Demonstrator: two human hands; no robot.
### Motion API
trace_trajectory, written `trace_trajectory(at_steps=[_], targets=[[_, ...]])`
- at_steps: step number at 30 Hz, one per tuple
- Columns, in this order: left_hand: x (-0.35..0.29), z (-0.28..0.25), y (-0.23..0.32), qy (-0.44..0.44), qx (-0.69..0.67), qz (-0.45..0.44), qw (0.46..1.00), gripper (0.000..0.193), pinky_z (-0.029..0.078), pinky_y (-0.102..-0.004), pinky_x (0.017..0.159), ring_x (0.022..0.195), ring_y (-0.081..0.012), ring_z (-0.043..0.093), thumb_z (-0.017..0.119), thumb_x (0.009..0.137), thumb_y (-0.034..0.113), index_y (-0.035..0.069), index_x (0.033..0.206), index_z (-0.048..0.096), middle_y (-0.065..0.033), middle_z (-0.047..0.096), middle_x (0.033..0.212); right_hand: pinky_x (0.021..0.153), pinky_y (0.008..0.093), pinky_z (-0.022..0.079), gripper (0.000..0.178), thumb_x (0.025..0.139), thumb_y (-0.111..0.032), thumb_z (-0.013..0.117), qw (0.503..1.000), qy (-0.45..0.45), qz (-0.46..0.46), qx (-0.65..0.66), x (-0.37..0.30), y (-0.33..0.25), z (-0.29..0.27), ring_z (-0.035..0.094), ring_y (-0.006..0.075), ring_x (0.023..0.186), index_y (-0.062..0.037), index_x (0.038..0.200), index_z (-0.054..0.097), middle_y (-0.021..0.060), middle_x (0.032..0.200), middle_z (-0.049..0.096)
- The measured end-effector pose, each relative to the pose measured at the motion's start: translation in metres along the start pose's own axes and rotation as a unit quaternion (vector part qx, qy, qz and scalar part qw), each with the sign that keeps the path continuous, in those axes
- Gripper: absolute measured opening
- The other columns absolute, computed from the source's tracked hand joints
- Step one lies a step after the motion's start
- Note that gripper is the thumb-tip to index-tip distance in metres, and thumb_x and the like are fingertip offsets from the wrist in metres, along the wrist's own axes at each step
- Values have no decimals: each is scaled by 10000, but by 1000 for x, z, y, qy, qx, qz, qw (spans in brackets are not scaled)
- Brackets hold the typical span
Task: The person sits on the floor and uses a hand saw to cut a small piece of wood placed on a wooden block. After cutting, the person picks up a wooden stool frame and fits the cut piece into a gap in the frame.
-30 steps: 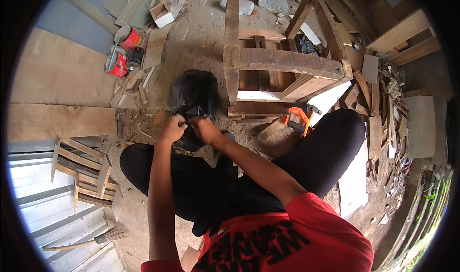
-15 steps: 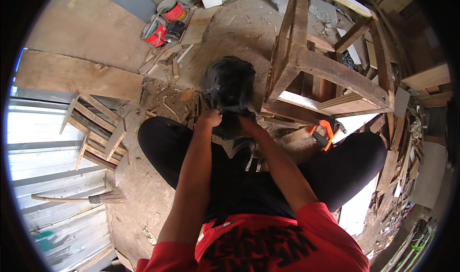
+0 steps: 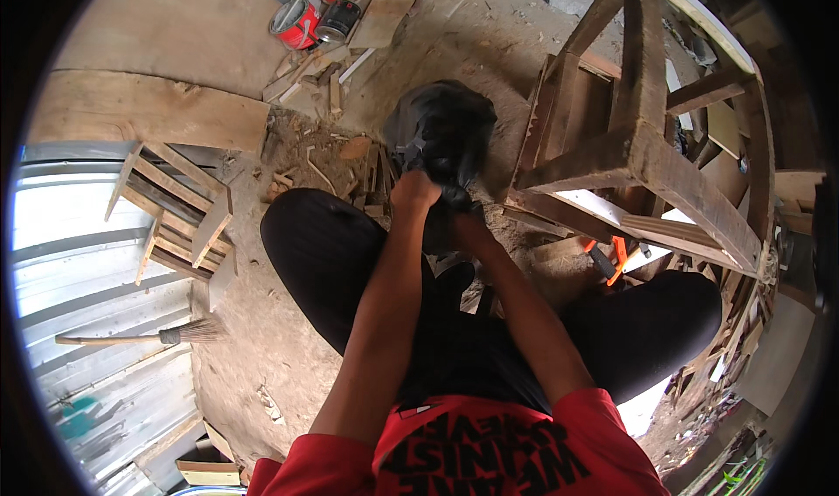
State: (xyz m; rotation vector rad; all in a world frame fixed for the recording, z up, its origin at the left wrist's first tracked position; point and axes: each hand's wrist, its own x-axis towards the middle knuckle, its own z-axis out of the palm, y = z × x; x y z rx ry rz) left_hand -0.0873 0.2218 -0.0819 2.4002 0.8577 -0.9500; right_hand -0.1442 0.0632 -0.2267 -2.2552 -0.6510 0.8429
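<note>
A bulging black plastic bag [image 3: 450, 116] rests on the dirt floor in front of me, between my bent legs. My left hand [image 3: 415, 192] is closed on the near, gathered part of the bag, its back facing up. Beside it, slightly lower and to the right, my right hand [image 3: 463, 223] is in dark shadow against the same bag. It appears closed round the bag's neck, though its fingers hardly show. What the bag holds is hidden.
At right stands a wooden frame [image 3: 634, 155], with an orange-and-black tool [image 3: 616, 260] near my right knee. Red cans [image 3: 297, 26] and wood scraps lie ahead. Slatted wooden pieces [image 3: 179, 208] and a broom [image 3: 179, 332] are at left by corrugated metal sheeting [image 3: 87, 299].
The view has shifted, so the surroundings sit differently in it. Both hands stay at the bag; the left has drawn closer to its gathered part, and the bag's top has changed shape.
</note>
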Motion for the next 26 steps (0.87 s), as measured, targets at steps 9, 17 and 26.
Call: trace_trajectory(at_steps=[9, 17, 26], targets=[[53, 5, 35, 144, -189, 168, 957, 283, 536, -427, 875, 1017, -339, 665, 629, 893, 252, 30, 1056, 694, -177, 710, 1016, 826, 385, 541, 305, 806, -51, 689, 981, 113, -29, 156, -11, 23, -43, 695, 312, 935, -8, 1106, 661, 195, 1008, 701], [48, 44, 32, 171, -170, 186, 953, 269, 526, -452, 865, 1004, -387, 656, 622, 868, 231, 39, 1034, 712, -197, 702, 1019, 821, 382, 547, 265, 854, -131, 687, 979, 90, 27, 181, -41, 24, -44, 700, 282, 930, -1, 1085, 667, 188, 1018, 707], [9, -12, 96, 154, -616, 210, 743, 372, 545, -427, 813, 811, -241, 651, 645, 912, 260, 16, 1192, 657, -174, 701, 963, 859, 456, 528, 349, 821, -364, 713, 982, 12, 186, -38, -95, 79, -60, 661, 364, 1001, -40, 950, 700, 214, 1002, 695]])
